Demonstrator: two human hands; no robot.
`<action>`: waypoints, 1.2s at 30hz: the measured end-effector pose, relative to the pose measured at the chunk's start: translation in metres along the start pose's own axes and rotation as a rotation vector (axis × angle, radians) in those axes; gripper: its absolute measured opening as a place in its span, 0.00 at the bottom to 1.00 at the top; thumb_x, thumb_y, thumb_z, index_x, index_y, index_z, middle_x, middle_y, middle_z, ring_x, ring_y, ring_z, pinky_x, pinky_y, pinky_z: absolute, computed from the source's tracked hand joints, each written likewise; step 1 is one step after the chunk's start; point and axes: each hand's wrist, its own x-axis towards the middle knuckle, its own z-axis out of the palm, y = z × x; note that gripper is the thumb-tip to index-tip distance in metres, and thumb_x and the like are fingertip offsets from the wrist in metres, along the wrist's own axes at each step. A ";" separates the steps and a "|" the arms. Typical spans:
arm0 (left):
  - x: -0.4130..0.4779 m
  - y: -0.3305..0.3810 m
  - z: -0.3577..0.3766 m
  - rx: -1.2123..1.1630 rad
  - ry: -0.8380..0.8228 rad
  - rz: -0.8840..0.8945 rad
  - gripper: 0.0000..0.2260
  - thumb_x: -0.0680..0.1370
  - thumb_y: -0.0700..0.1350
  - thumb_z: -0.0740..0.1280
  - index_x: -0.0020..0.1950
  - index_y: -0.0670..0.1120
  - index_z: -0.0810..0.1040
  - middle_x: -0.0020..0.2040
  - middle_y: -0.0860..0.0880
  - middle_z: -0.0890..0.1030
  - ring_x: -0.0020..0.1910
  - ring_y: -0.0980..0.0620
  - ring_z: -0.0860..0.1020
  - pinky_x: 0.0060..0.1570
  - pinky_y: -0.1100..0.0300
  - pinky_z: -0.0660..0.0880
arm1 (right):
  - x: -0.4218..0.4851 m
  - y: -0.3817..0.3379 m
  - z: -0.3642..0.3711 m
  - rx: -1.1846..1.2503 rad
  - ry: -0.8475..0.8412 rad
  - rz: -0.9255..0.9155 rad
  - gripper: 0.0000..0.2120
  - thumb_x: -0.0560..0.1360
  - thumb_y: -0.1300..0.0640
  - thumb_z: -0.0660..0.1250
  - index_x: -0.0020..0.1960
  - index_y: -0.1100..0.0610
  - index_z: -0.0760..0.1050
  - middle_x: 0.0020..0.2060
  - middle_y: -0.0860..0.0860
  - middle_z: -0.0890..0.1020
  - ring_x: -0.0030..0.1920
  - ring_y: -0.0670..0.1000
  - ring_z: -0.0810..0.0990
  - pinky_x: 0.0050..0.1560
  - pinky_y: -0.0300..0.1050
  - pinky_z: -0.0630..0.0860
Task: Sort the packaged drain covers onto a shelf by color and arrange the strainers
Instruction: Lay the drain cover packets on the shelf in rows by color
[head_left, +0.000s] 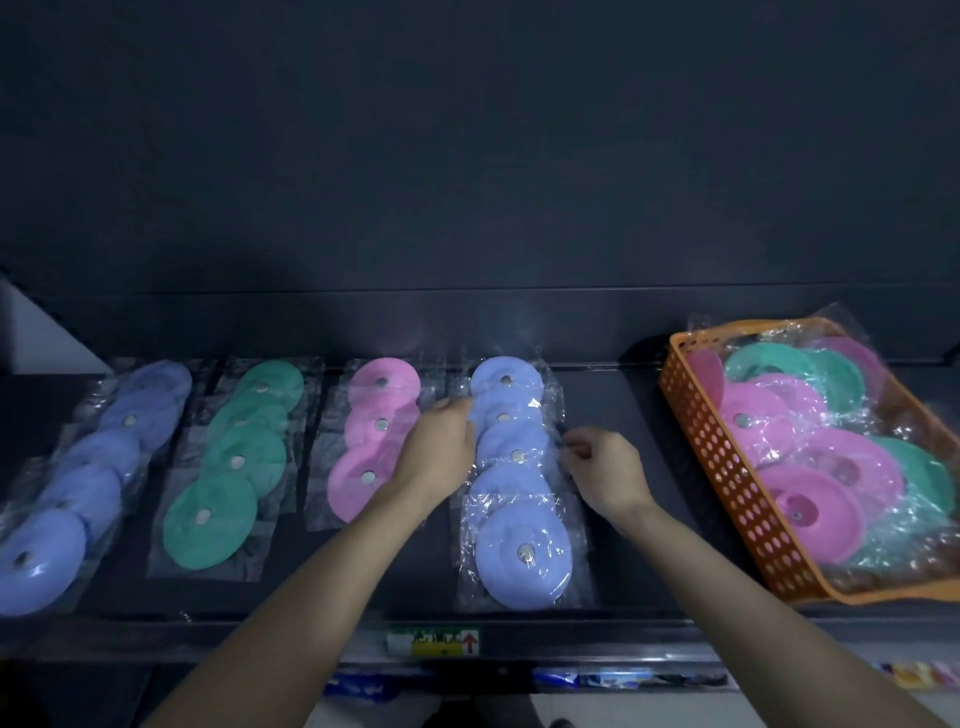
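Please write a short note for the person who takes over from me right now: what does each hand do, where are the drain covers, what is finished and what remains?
Left hand: grips the left edge of a blue packet in the right blue row.
Right hand: its fingers seem to pinch the same packet's right edge.
On the shelf, left to right: far-left blue row, green row, pink row, right blue row.
Done: four rows laid out by color.
Left: settle this packet; pink and green covers remain in the orange basket at the right.
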 end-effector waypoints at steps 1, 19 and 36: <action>0.003 -0.003 0.001 0.017 -0.038 0.010 0.11 0.78 0.37 0.58 0.58 0.39 0.75 0.54 0.39 0.79 0.50 0.39 0.77 0.47 0.52 0.74 | 0.001 -0.001 0.000 0.008 0.001 0.000 0.08 0.73 0.63 0.64 0.48 0.59 0.81 0.37 0.50 0.80 0.42 0.50 0.79 0.39 0.34 0.68; 0.010 -0.011 0.029 0.125 -0.448 0.036 0.38 0.75 0.67 0.58 0.77 0.56 0.42 0.77 0.49 0.35 0.75 0.51 0.34 0.75 0.52 0.45 | 0.054 0.011 0.007 0.176 0.109 0.100 0.08 0.73 0.66 0.60 0.43 0.67 0.77 0.38 0.60 0.83 0.42 0.62 0.82 0.48 0.60 0.79; 0.006 -0.006 0.031 0.074 -0.399 0.055 0.32 0.79 0.62 0.55 0.77 0.57 0.44 0.77 0.51 0.35 0.75 0.51 0.33 0.73 0.57 0.40 | -0.011 0.012 -0.017 0.103 -0.184 -0.128 0.15 0.72 0.44 0.64 0.47 0.56 0.75 0.38 0.51 0.80 0.38 0.48 0.76 0.45 0.41 0.73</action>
